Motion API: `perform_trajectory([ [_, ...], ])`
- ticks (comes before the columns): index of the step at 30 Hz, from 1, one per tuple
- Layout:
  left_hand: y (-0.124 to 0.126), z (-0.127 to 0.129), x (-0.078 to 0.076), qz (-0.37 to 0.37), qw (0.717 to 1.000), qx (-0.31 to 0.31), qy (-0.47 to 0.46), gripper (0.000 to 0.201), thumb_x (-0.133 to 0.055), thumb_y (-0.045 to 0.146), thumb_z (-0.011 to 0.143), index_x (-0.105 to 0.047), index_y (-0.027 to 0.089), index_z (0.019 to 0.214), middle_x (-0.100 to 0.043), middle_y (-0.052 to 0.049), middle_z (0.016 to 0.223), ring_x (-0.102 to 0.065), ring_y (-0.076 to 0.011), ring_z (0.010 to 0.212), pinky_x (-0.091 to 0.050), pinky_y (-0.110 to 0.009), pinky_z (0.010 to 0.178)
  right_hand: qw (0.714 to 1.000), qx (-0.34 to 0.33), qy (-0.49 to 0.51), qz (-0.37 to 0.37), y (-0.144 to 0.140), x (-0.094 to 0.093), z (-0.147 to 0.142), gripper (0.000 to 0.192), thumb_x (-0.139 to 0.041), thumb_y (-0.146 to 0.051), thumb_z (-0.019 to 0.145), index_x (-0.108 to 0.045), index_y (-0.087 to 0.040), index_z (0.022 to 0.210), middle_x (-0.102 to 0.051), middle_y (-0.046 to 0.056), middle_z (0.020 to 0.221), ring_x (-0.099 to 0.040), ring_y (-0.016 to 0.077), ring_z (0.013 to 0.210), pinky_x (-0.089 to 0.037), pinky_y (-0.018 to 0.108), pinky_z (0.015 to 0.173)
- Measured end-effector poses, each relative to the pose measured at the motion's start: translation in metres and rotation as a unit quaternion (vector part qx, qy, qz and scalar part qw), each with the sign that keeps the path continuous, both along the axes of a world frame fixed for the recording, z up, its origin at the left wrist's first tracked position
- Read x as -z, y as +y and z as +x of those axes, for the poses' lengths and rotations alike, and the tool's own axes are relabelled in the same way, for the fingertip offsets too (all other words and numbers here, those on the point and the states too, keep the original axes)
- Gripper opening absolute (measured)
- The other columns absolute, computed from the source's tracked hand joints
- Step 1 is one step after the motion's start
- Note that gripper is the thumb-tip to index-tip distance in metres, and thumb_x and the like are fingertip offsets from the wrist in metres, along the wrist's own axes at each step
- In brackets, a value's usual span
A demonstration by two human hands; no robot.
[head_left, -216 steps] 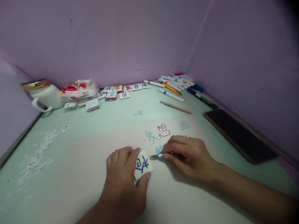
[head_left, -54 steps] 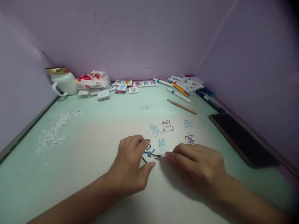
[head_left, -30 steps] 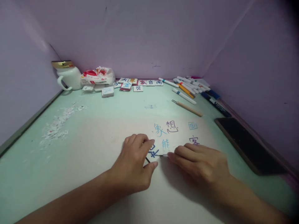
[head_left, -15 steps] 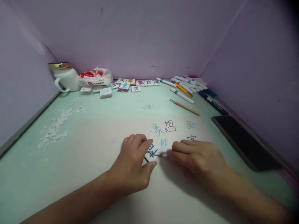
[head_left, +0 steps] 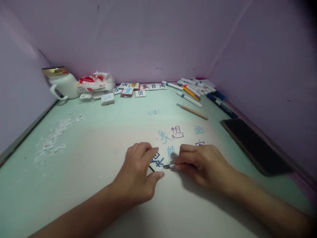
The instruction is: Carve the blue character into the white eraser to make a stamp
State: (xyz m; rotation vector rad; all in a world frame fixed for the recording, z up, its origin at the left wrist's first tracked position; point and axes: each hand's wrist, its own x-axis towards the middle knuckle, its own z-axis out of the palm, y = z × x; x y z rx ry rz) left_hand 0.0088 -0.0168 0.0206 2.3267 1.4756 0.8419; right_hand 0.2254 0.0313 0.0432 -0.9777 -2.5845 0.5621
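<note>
Tile: a small white tile (head_left: 158, 161) with a dark blue character lies flat on the green table (head_left: 104, 132), near the front, a little right of centre.
Left hand: the left hand (head_left: 138, 175) pins the tile, forefinger on its far edge, thumb at its near edge.
Right hand: the right hand (head_left: 200, 163) pinches a thin carving knife (head_left: 169, 166), its metal tip touching the tile's right edge.
Writing: blue and dark characters (head_left: 173, 134) sit on the table just beyond the hands.
Right side: a dark phone (head_left: 255, 145) lies flat, well apart.
Far edge: markers (head_left: 195, 90), a wooden-handled tool (head_left: 192, 111), more character tiles (head_left: 138, 89), a red-and-white packet (head_left: 95, 84), a white mug (head_left: 60, 86).
Left: white shavings (head_left: 55, 138) are scattered.
</note>
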Motion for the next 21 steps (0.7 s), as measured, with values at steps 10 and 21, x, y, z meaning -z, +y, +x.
perform_trajectory([
  [10, 0.001, -0.001, 0.001, 0.006, 1.0, -0.002, 0.027, 0.039, -0.064, 0.021, 0.074, -0.054, 0.015, 0.112, -0.054, -0.014, 0.11, -0.054, -0.0291, 0.1, -0.049, -0.049, 0.082, 0.991, 0.007, 0.092, -0.099, 0.009, 0.005, 0.013, 0.014, -0.06, -0.025, 0.087, -0.071, -0.019, 0.08, -0.064, 0.0, 0.072, -0.055, 0.0104, 0.061, -0.037, 0.023, 0.058],
  [21, 0.0, 0.0, 0.0, 0.001, 0.999, -0.016, 0.043, 0.051, -0.07, 0.025, 0.072, -0.054, 0.008, 0.117, -0.054, -0.017, 0.109, -0.053, -0.0298, 0.097, -0.048, -0.048, 0.081, 0.994, 0.058, 0.023, 0.089, -0.015, 0.002, 0.004, 0.019, -0.054, -0.023, 0.087, -0.072, -0.02, 0.08, -0.061, -0.001, 0.065, -0.051, 0.0101, 0.05, -0.025, 0.027, 0.047],
])
